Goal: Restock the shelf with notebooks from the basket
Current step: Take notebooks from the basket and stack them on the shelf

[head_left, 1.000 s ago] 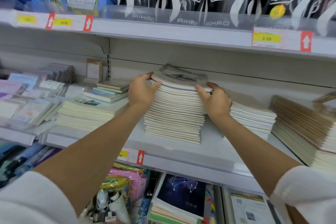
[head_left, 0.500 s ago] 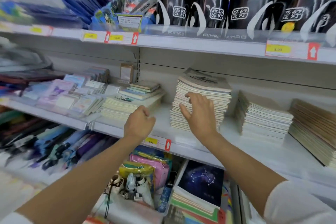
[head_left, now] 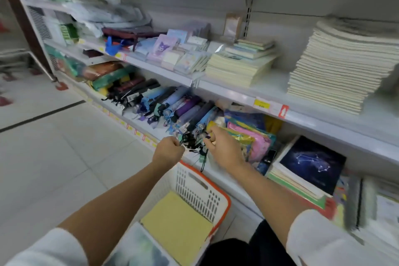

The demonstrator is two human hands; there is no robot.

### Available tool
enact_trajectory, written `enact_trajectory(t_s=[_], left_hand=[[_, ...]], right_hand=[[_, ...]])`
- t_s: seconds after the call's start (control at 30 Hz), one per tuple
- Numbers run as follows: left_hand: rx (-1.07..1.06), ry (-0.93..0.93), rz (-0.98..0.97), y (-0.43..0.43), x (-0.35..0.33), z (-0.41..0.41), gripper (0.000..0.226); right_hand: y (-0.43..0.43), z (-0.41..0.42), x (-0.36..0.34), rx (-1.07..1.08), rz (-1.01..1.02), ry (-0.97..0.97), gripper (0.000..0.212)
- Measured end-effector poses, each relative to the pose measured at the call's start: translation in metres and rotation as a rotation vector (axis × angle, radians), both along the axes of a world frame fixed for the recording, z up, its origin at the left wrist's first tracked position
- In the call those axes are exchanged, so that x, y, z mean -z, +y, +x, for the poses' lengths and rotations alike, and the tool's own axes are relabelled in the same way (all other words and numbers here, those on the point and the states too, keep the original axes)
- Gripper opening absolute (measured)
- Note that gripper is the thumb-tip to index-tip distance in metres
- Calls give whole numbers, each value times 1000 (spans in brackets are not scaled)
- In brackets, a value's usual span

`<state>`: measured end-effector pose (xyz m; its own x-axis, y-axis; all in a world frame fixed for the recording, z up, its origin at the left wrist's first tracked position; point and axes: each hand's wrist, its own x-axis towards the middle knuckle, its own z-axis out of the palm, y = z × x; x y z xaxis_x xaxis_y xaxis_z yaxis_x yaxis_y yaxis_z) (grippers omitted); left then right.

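Note:
A white basket with an orange rim [head_left: 201, 190] stands on the floor below my arms. A yellow notebook [head_left: 179, 222] lies inside it, beside another with a grey-green cover [head_left: 138, 248]. A tall stack of pale notebooks [head_left: 341, 67] sits on the middle shelf [head_left: 241, 95] at the upper right. My left hand [head_left: 168, 151] hangs above the basket's far rim, its fingers curled into a fist with nothing in it. My right hand [head_left: 224, 149] is beside it, in front of the lower shelf, fingers loosely bent and empty.
A lower stack of cream notebooks [head_left: 237, 67] lies left of the tall one. Folded umbrellas [head_left: 164, 103] and pink pouches [head_left: 254, 138] fill the lower shelf. Dark starry notebooks [head_left: 311, 164] lie at the right. Tiled floor [head_left: 54, 147] spreads to the left.
Both hands left the tall stack on the shelf and dropped to just above the basket. My view swung down and left, bringing the basket and floor into sight.

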<state>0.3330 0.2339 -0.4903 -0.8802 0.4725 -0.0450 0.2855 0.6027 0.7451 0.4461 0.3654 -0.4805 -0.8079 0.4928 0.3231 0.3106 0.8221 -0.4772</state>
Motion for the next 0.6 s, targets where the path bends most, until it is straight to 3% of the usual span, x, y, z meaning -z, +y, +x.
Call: enact_trajectory(t_s=[0.17,0.3,0.5,0.6], left_hand=[[-107,-140,-50,-44,47,-6,19],[-222,-242,-77,-71,89,-7,13],[-428,-472,-54,-108,163,-3,15],[-534,-597,-50,-128,200,7,20]], right_hand=[[-36,-7,75,-88,-126,-199,35],[-42,-11,105,-258,-189,-481,56],[-47,-15,141,-372,-76,-823,63],[-49,-20,168,-391,-116,-918,66]])
